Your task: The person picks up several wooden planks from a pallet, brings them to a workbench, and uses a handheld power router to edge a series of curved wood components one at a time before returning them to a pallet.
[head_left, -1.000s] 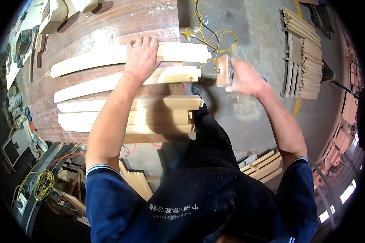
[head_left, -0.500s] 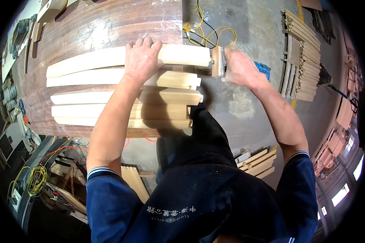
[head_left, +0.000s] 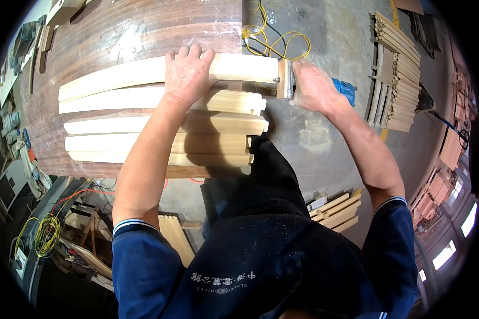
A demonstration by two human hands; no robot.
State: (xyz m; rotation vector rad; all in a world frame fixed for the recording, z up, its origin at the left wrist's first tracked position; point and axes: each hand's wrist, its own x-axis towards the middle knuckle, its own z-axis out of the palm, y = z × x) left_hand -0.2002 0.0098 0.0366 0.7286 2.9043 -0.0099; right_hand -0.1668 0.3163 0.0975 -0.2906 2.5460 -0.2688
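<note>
Since a second ago the right hand has brought its blue power tool in to the end of the top curved board. Left to right: left hand clamped over that board on the surface, more boards just nearer, yellow cord beyond and between the hands, then the right hand, wrapped round the tool.

Pale shaped timbers line a wood-grained worktable in a woodworking workshop, where stacked lengths of wood and a looped yellow cord lie across the grey floor.
</note>
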